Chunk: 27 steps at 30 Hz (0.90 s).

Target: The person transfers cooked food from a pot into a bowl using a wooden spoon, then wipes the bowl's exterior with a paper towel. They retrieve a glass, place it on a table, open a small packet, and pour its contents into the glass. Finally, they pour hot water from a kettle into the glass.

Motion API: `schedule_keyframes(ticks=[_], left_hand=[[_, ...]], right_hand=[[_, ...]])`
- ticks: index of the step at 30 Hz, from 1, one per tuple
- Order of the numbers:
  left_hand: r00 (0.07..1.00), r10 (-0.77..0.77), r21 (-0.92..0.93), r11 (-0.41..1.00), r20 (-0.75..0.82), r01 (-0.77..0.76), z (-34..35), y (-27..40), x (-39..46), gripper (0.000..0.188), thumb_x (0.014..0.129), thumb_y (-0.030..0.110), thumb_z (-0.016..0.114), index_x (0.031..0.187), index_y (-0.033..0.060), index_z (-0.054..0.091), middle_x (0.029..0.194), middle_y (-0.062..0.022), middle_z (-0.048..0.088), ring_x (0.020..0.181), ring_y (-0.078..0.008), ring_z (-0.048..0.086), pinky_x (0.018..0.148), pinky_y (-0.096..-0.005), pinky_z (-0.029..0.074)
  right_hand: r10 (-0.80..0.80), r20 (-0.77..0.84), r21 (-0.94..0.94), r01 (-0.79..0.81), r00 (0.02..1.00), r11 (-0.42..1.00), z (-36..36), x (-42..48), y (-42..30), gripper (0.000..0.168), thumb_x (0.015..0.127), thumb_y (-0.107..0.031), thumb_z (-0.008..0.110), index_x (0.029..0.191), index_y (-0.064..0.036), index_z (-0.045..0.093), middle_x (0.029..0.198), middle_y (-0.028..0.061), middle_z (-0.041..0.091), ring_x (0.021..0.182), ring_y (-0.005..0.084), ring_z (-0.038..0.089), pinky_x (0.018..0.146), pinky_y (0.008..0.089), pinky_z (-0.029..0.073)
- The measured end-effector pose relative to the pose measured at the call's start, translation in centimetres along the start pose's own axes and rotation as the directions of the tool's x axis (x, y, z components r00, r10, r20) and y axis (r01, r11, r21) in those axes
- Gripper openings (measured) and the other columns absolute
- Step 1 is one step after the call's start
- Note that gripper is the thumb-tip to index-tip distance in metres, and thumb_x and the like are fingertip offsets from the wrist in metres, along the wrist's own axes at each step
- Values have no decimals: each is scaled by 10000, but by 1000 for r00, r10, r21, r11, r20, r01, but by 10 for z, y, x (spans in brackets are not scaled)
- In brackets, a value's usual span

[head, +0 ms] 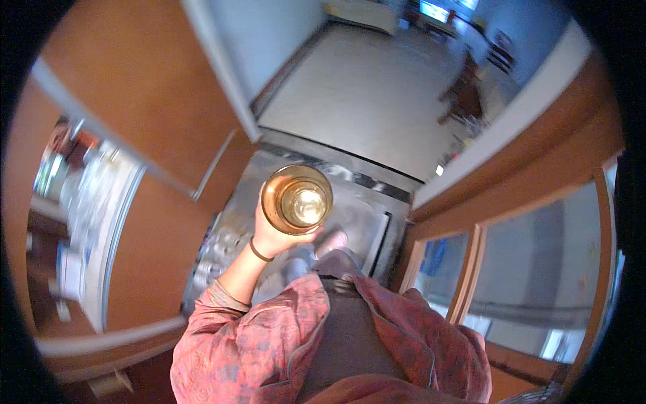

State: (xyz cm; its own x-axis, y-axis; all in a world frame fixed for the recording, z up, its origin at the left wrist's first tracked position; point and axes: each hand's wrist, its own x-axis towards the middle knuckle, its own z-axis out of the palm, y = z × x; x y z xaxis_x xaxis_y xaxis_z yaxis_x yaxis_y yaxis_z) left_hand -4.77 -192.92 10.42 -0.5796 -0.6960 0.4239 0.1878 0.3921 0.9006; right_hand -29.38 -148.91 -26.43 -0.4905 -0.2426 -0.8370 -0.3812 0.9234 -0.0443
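My left hand [275, 237] is wrapped around the outside of an amber-toned tumbler [271, 204], out in front of my body. I look down into its round mouth, and a bright patch glints at the bottom. Whether it holds liquid I cannot tell. A dark band [260, 251] circles my left wrist, below the rolled reddish patterned sleeve. My right hand is out of view; only the right sleeve [449, 348] shows, hanging at my side.
I stand in a passage with a stone threshold strip [363, 182] ahead and a pale tiled floor [348, 96] beyond. Brown panelling [136, 76] with an opening to cluttered shelves is on the left. A wood-framed glass panel [535, 267] is on the right. Blurred furniture [464, 91] stands farther off.
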Motion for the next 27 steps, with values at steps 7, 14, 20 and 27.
schedule_keyframes(ticks=[7,14,20,27], left_hand=[[839,282,393,784,464,-481,102,-60,217,704,479,342,829,1057,47,556,1026,-92,579,987,-281,509,898,-401,369],[994,-85,205,976,73,69,135,-196,293,800,485,132,838,1174,14,448,1078,-116,550,1022,-237,525,897,-365,425],[986,-117,377,924,116,65,124,-365,406,802,550,138,818,1195,-43,376,1043,-132,546,977,-256,556,860,-331,456],[839,310,165,893,448,-418,335,-370,692,762,542,138,832,1178,-19,442,1141,-121,521,1019,-239,539,862,-344,460]], right_hand=[[11,-79,120,-2,997,993,-106,72,-56,351,806,-320,480,955,-37,624,986,208,608,945,361,568,819,442,447],[-97,-620,408,425,779,808,-415,131,-196,284,808,-288,552,885,-16,584,821,192,613,791,347,597,703,405,468],[-70,-873,249,565,483,787,-625,187,-242,212,832,-248,535,907,-60,596,812,158,617,773,326,609,672,398,472],[105,-821,308,280,561,909,-726,276,-191,209,826,-262,544,934,-100,619,808,148,625,762,308,615,669,406,485]])
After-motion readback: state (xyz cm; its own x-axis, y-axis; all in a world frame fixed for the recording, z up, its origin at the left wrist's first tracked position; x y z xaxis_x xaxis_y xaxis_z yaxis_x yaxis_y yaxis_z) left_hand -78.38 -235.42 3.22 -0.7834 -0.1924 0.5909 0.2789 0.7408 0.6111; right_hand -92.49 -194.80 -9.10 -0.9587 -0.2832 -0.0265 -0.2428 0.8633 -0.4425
